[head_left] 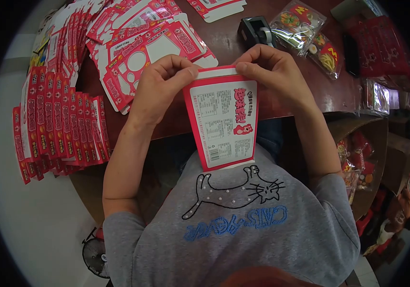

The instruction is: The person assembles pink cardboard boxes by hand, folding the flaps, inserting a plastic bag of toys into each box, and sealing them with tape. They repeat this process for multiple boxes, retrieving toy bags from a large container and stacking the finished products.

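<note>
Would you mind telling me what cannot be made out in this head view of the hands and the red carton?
- Red carton: its top flap is covered by the left hand and right hand; the printed text is too small to read.
- Carton's far face: turned away from the camera.
- Tape dispenser: partly behind the right hand.
- Snack bags: contents blurred by the lens edge.
- Cardboard box: its lower part is hidden by the arm.

Your left hand (159, 83) and right hand (274, 71) cover the top corners of the red carton (221, 122), and its small print is too fine to read. The tape dispenser (256, 29) sits partly behind your right fingers. The flat cartons (133, 28) run off the top edge.
</note>
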Available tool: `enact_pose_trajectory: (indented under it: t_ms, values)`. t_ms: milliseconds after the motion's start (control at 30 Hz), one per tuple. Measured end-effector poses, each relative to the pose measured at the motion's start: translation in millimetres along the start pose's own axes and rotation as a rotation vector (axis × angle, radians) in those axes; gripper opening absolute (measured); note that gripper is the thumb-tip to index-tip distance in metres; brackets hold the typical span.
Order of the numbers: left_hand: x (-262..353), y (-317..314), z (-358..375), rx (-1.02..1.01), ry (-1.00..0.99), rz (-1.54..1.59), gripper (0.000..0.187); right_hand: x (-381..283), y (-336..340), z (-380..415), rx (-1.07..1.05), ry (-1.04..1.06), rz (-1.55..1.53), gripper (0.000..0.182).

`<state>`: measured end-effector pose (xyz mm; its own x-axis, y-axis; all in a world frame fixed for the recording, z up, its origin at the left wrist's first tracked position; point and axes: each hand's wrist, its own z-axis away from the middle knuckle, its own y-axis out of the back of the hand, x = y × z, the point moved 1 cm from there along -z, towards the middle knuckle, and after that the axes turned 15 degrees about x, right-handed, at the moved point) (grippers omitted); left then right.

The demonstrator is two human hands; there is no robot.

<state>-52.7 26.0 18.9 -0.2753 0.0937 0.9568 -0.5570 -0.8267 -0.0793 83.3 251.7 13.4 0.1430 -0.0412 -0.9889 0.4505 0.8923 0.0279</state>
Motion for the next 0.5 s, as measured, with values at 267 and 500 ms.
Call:
enact_pose_trajectory:
  t_ms: [267, 500]
  values:
    - [-3.3, 0.3, 21.0, -0.035, -0.170, -0.062, 0.009, -6.1, 29.8, 12.9, -0.206, 0.337, 0.190, 0.029]
    - [-5.9, 92.6, 22.9, 0.283, -0.279, -0.478, 0.068, 19.8, 157.5, -40.7, 0.423, 0.866, 1.241, 0.077]
